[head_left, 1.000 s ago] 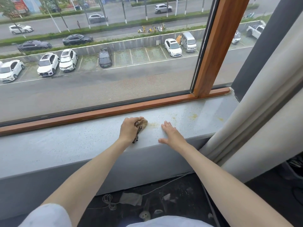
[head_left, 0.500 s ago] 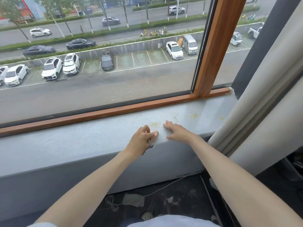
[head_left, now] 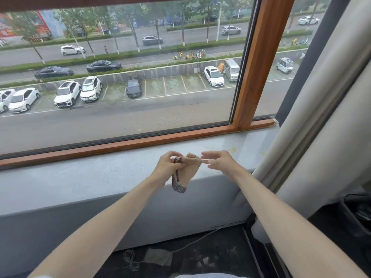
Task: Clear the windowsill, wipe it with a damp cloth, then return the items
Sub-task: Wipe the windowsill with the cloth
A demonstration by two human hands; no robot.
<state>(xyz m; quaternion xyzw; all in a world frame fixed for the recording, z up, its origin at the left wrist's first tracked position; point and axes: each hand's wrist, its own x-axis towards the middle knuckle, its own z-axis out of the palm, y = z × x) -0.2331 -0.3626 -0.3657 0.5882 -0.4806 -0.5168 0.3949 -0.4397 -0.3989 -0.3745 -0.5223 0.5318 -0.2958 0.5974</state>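
Nubby tan cloth [head_left: 187, 169]; smooth speckled grey windowsill [head_left: 80, 177]; wooden frame [head_left: 259, 63].

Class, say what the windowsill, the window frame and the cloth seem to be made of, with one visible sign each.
Windowsill: likely stone or painted concrete; matt grey, finely speckled. Window frame: wood or wood-look finish; smooth reddish brown, faint grain. Cloth: soft fabric; fuzzy beige, hangs limp, darker patterned edge.

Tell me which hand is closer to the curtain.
Right. The right hand pinches the cloth left of the curtain; the left hand grips the cloth farther left.
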